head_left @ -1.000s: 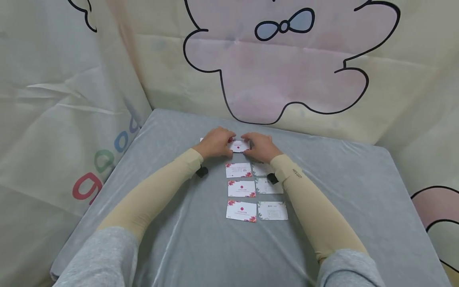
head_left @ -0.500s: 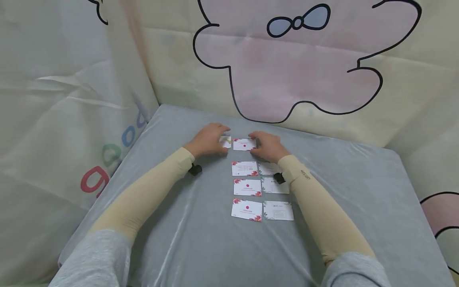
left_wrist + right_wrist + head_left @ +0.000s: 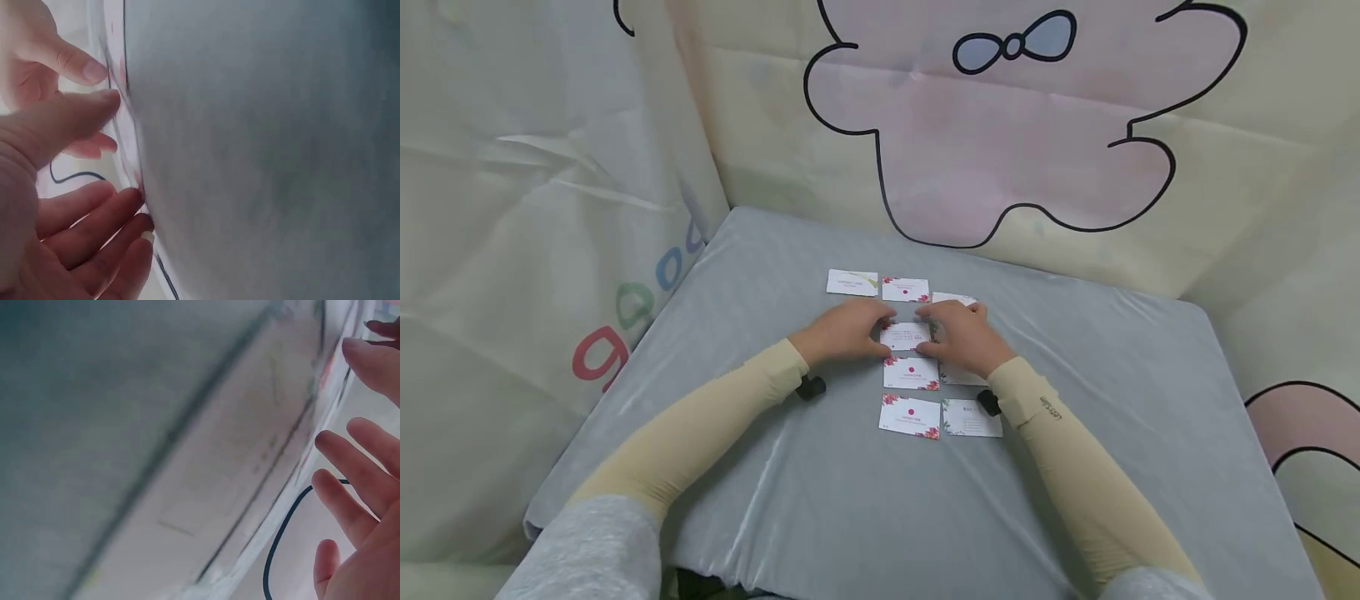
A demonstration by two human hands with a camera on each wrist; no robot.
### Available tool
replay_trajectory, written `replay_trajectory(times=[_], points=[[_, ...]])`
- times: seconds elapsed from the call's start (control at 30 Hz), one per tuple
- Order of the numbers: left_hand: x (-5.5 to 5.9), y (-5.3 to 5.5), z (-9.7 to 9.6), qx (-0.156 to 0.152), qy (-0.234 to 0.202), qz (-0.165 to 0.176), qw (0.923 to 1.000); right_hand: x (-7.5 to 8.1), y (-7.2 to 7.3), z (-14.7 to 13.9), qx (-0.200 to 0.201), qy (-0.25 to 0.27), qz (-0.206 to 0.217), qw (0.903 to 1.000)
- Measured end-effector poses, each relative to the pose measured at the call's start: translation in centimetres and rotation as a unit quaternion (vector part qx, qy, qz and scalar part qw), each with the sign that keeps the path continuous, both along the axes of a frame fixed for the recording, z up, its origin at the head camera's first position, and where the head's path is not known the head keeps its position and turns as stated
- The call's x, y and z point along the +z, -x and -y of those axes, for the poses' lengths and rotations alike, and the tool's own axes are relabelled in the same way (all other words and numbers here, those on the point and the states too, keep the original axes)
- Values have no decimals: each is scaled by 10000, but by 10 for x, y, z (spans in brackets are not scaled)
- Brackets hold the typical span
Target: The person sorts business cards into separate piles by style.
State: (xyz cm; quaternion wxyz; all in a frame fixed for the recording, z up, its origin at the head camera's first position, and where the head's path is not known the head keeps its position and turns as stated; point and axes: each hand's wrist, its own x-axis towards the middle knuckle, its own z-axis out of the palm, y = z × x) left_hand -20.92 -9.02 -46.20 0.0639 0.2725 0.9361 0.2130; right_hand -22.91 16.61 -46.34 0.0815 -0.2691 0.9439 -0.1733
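A white business card with red flowers (image 3: pixel 904 337) lies flat on the grey cloth between my two hands. My left hand (image 3: pixel 848 332) is at its left edge, thumb and fingers spread apart. On the opposite side, my right hand (image 3: pixel 964 335) has its thumb and fingers at the right edge, covering part of a neighbouring card. Both hands look relaxed in the wrist views, with fingers (image 3: pixel 350 500) loosely bent and nothing lifted. Just beyond the hands are a card with a yellow-green mark (image 3: pixel 852 282), a red-flowered card (image 3: pixel 906 290) and a partly hidden card (image 3: pixel 953 297).
Nearer me lie two red-flowered cards, a middle one (image 3: pixel 912 373) and a front one (image 3: pixel 910 417), with a green-leaf card (image 3: pixel 972 417) beside the latter. The grey cloth-covered table (image 3: pixel 760 500) meets a printed curtain (image 3: pixel 760 125) at the back and left.
Both hands have left the back row of cards and come toward me to the row below. The back-row cards now lie uncovered, apart from the right one.
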Motion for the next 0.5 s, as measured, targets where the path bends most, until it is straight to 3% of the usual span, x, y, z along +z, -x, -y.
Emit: replay_trajectory(times=[0.2, 0.5], points=[[-4, 1, -4, 181, 92, -107, 9997, -4, -4, 3, -9, -66, 31, 10000], [0, -1, -5, 163, 181, -239, 9994, 0, -11, 1, -155, -2, 60, 9999]])
